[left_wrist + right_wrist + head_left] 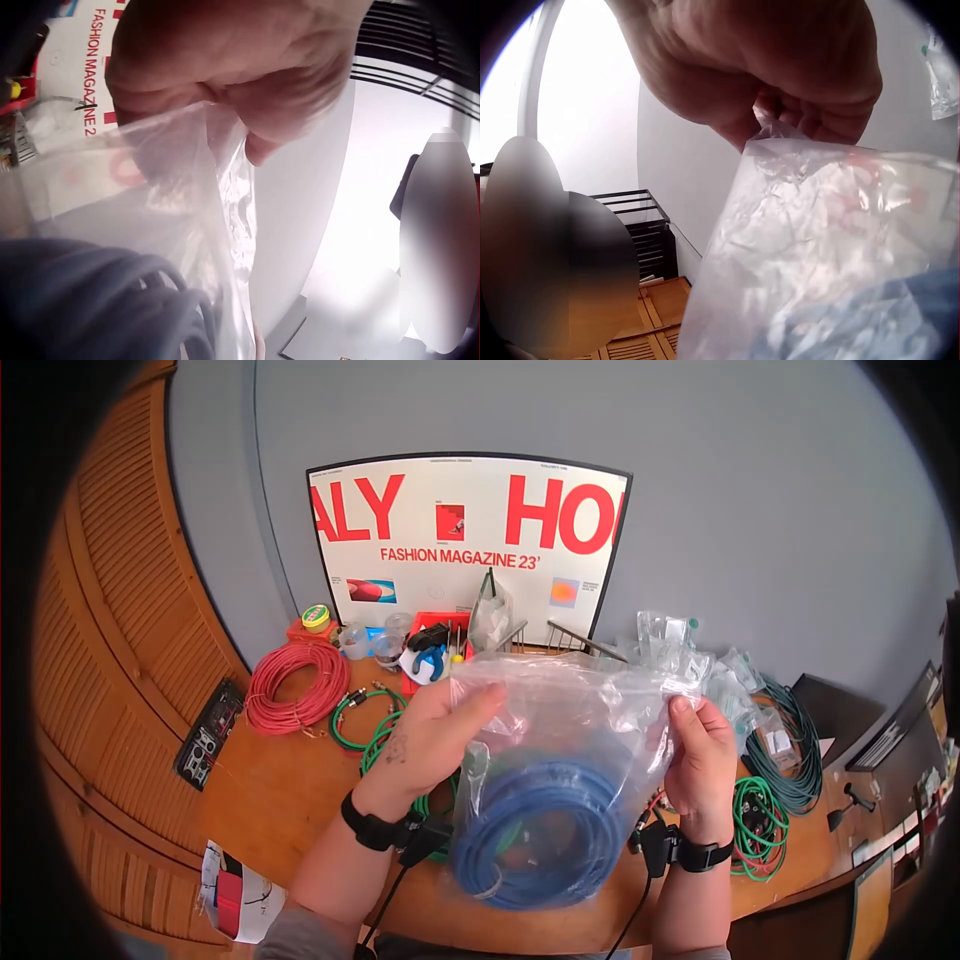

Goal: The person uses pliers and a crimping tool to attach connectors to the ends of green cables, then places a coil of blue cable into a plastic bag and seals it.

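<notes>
A clear zip bag hangs upright between both hands, above the front of the table. Inside it, at the bottom, lies a coiled blue cable, which also shows through the plastic in the left wrist view. My left hand grips the bag's upper left side, thumb over the plastic. With thumb and curled fingers my right hand pinches the upper right corner, where the plastic bunches up in the right wrist view. Part of a green cable is hidden behind the left hand and the bag.
On the wooden table a red cable coil lies at the left. Several clear bags, a dark green cable coil and a bright green one are at the right. A red bin stands before the framed poster.
</notes>
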The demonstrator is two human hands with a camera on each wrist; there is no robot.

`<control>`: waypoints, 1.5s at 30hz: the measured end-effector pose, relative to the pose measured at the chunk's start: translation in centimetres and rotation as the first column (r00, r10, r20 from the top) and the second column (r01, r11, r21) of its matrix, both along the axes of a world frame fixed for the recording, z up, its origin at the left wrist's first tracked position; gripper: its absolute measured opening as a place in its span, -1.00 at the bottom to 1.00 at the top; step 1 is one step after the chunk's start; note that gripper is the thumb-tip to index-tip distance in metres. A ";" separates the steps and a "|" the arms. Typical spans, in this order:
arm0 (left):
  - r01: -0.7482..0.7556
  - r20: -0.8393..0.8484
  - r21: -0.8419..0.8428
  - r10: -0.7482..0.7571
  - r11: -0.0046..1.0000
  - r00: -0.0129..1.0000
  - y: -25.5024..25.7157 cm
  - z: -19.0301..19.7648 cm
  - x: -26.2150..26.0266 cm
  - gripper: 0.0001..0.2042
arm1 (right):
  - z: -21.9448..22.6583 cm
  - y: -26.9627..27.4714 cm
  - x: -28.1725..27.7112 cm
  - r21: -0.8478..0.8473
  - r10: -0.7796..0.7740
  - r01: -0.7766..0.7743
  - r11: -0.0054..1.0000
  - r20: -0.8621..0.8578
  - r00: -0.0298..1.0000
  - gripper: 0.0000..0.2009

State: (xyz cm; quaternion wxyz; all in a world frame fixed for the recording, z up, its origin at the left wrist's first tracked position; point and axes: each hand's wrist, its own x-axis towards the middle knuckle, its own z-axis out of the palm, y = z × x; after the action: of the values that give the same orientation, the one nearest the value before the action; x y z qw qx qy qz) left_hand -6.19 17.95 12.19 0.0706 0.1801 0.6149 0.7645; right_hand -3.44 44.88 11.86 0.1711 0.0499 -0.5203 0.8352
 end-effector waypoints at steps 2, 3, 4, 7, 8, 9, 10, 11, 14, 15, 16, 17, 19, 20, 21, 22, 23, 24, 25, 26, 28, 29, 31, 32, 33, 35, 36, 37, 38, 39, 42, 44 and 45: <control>-0.057 -0.096 -0.025 0.055 0.998 0.994 0.5 1.4 -0.3 -0.72 | 0.2 0.9 -0.3 0.099 0.017 -0.015 0.995 -0.014 1.000 -0.86; -0.114 -0.181 -0.050 0.103 0.992 0.978 0.6 1.9 -0.3 -0.73 | 0.8 0.8 -0.1 0.120 0.047 -0.037 0.992 -0.082 0.995 -0.86; -0.115 -0.188 -0.045 0.105 0.992 0.977 0.4 2.2 0.0 -0.73 | 1.3 0.8 0.1 0.143 0.079 -0.057 0.988 -0.149 0.986 -0.87; -0.148 -0.208 -0.056 0.134 0.987 0.969 -0.1 2.5 0.5 -0.72 | 0.9 1.4 0.0 0.167 0.071 -0.040 0.985 -0.189 0.979 -0.84; -0.132 -0.207 -0.058 0.117 0.990 0.971 -0.4 2.5 0.7 -0.73 | 0.5 1.4 -0.2 0.169 0.029 0.006 0.986 -0.206 0.978 -0.83; -0.113 -0.198 -0.064 0.098 0.992 0.975 -0.6 2.2 1.0 -0.75 | 0.6 1.7 -0.3 0.180 0.063 -0.026 0.983 -0.203 0.977 -0.79; -0.115 -0.181 -0.069 0.101 0.991 0.978 -0.8 2.0 1.2 -0.75 | 0.7 1.8 -0.3 0.172 0.095 -0.062 0.983 -0.189 0.977 -0.79; -0.083 -0.165 -0.061 0.072 0.995 0.984 -1.0 2.1 1.2 -0.74 | 0.9 1.5 -0.4 0.169 0.092 -0.061 0.984 -0.182 0.979 -0.79; -0.043 -0.171 -0.064 0.031 0.997 0.985 -0.7 2.1 1.7 -0.75 | 0.3 1.5 -1.0 0.144 0.100 -0.082 0.986 -0.119 0.988 -0.79; -0.039 -0.198 -0.066 0.026 0.997 0.980 -0.6 2.1 1.8 -0.75 | 0.1 1.7 -1.2 0.130 0.117 -0.107 0.986 -0.069 0.991 -0.79; -0.047 -0.197 -0.076 0.032 0.996 0.980 -0.5 2.1 1.9 -0.75 | -0.1 1.8 -1.3 0.121 0.124 -0.115 0.986 -0.069 0.990 -0.79; -0.072 -0.206 -0.083 0.054 0.994 0.977 -0.4 2.1 1.9 -0.75 | -0.1 2.2 -1.3 0.141 0.123 -0.110 0.984 -0.091 0.988 -0.79; -0.101 -0.213 -0.087 0.080 0.991 0.974 -0.4 2.2 1.9 -0.75 | 0.1 2.8 -1.3 0.181 0.112 -0.093 0.979 -0.101 0.989 -0.80; -0.077 -0.215 -0.071 0.060 0.994 0.975 -0.4 2.4 1.9 -0.75 | 0.2 3.0 -1.3 0.180 0.116 -0.097 0.979 -0.100 0.988 -0.80; -0.052 -0.215 -0.056 0.038 0.997 0.976 -0.4 2.5 2.0 -0.75 | 0.2 3.1 -1.3 0.186 0.113 -0.093 0.978 -0.101 0.988 -0.80; -0.052 -0.211 -0.058 0.039 0.997 0.977 -0.2 2.4 2.1 -0.75 | 0.2 3.3 -1.3 0.190 0.108 -0.087 0.978 -0.101 0.989 -0.79; -0.040 -0.198 -0.012 0.037 0.999 0.979 0.0 2.3 2.3 -0.75 | 0.3 3.7 -1.2 0.210 0.152 -0.131 0.969 -0.086 0.985 -0.80; -0.025 -0.185 0.034 0.031 0.999 0.982 0.3 2.2 2.4 -0.75 | 0.3 3.7 -1.2 0.204 0.148 -0.129 0.970 -0.081 0.986 -0.80; -0.020 -0.180 0.029 0.025 0.999 0.983 0.4 2.4 2.6 -0.75 | 0.6 3.5 -1.1 0.309 0.045 -0.020 0.951 -0.072 0.996 -0.78; -0.077 -0.216 -0.076 0.059 0.994 0.975 0.6 2.7 2.8 -0.77 | 1.0 3.0 -1.0 0.412 -0.059 0.085 0.907 -0.075 0.995 -0.77; -0.129 -0.253 -0.180 0.081 0.975 0.964 1.0 2.9 3.2 -0.78 | 2.4 0.7 0.3 0.474 -0.225 0.293 0.830 -0.195 0.955 -0.70; -0.206 -0.399 -0.327 0.063 0.922 0.915 1.4 2.7 3.4 -0.79 | 3.1 0.1 1.3 0.611 -0.307 0.539 0.580 -0.449 0.839 -0.68; -0.262 -0.574 -0.459 -0.058 0.849 0.816 2.2 2.3 3.6 -0.78 | 4.6 -1.0 3.6 0.660 -0.125 0.727 0.190 -0.719 0.684 -0.64; -0.253 -0.570 -0.459 -0.064 0.852 0.819 2.7 1.8 3.6 -0.78 | 4.9 -1.7 4.6 0.686 0.035 0.718 0.116 -0.726 0.687 -0.63; -0.292 -0.625 -0.470 -0.080 0.833 0.777 3.2 1.3 3.6 -0.76 | 4.7 -2.8 4.9 0.690 0.029 0.715 0.111 -0.721 0.692 -0.63; -0.312 -0.677 -0.462 -0.102 0.830 0.729 3.5 0.2 3.4 -0.72 | 4.5 -4.6 5.3 0.729 0.209 0.662 0.174 -0.684 0.699 -0.68; -0.309 -0.674 -0.464 -0.105 0.830 0.731 3.5 0.2 3.3 -0.72 | 4.0 -4.7 5.0 0.730 0.206 0.660 0.174 -0.683 0.701 -0.68; -0.306 -0.681 -0.469 -0.120 0.828 0.722 3.6 0.2 3.3 -0.72 | 3.3 -4.9 4.3 0.731 0.224 0.654 0.194 -0.682 0.696 -0.69; -0.304 -0.689 -0.473 -0.132 0.827 0.712 3.6 0.2 3.3 -0.73 | 2.8 -5.0 3.8 0.732 0.245 0.647 0.215 -0.681 0.690 -0.70; -0.305 -0.689 -0.472 -0.131 0.827 0.713 3.6 0.3 3.3 -0.73 | 2.8 -4.9 3.5 0.739 0.265 0.634 0.228 -0.674 0.689 -0.70; -0.294 -0.664 -0.506 -0.149 0.810 0.733 3.6 0.5 3.4 -0.74 | 2.4 -4.8 3.0 0.737 0.284 0.616 0.278 -0.676 0.681 -0.76; -0.273 -0.668 -0.497 -0.163 0.824 0.726 3.7 0.7 3.2 -0.78 | 2.8 -4.2 2.7 0.758 0.275 0.548 0.354 -0.644 0.714 -0.81; -0.270 -0.667 -0.497 -0.164 0.825 0.726 3.5 0.7 2.9 -0.78 | 2.9 -3.9 2.6 0.768 0.274 0.476 0.428 -0.612 0.742 -0.86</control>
State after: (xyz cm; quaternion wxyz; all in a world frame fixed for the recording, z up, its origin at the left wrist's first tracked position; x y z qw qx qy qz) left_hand -3.27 21.48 12.93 -0.1343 0.4012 0.7985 0.4282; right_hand -0.80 40.93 14.80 0.3436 0.3896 -0.7857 0.3359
